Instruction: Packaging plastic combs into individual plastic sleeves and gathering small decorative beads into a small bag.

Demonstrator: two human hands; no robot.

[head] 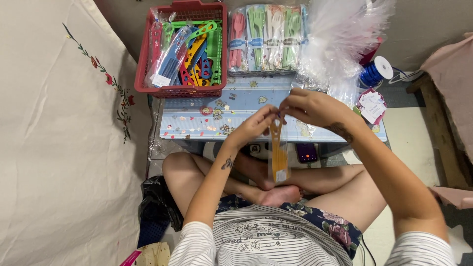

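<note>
A yellow comb in a clear plastic sleeve (279,155) hangs upright over my crossed legs. My left hand (253,126) pinches the top of the sleeve from the left. My right hand (311,106) pinches the same top edge from the right, fingers bent down onto it. Both hands hover just in front of the low blue patterned table (197,118).
A red basket (148,64) of coloured combs stands at the table's back left. Packed pastel combs (266,37) lie beside it, then a pile of clear plastic sleeves (340,34). A blue ribbon spool (377,71), small white tags (372,104) and a phone (306,152) are nearby.
</note>
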